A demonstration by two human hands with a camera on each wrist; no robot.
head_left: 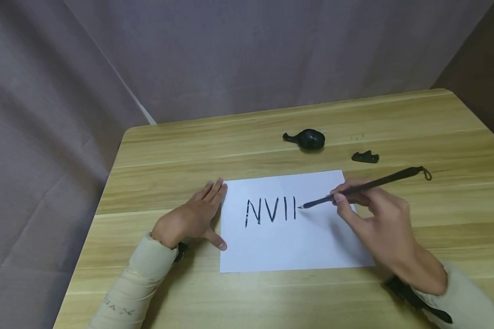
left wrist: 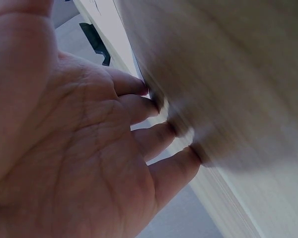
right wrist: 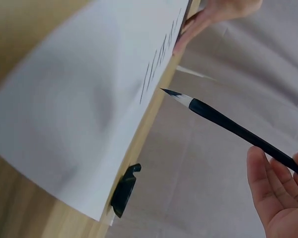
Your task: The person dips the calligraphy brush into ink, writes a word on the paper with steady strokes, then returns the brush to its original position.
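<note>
A grey-mauve fabric curtain [head_left: 247, 55] hangs behind a rectangular table of yellowish striped wood [head_left: 169, 160]. On the table lies 1 rectangular sheet of white paper [head_left: 263, 251]. At its left edge the left hand [head_left: 193, 219] lies with 4 fingers extended and the thumb splayed apart, the thumb tip at the sheet's edge. The right hand [head_left: 383, 224], over the sheet's right side, pinches a slender black-handled brush with a pale, dark-tipped head [head_left: 378, 181]; its tip hovers above the paper, just right of the last stroke. Beyond the sheet sit 1 glossy black gourd-shaped object [head_left: 310, 139] and 1 small black peaked piece [head_left: 365, 157]. Black marks [head_left: 271, 210] on the paper read "NVII".
</note>
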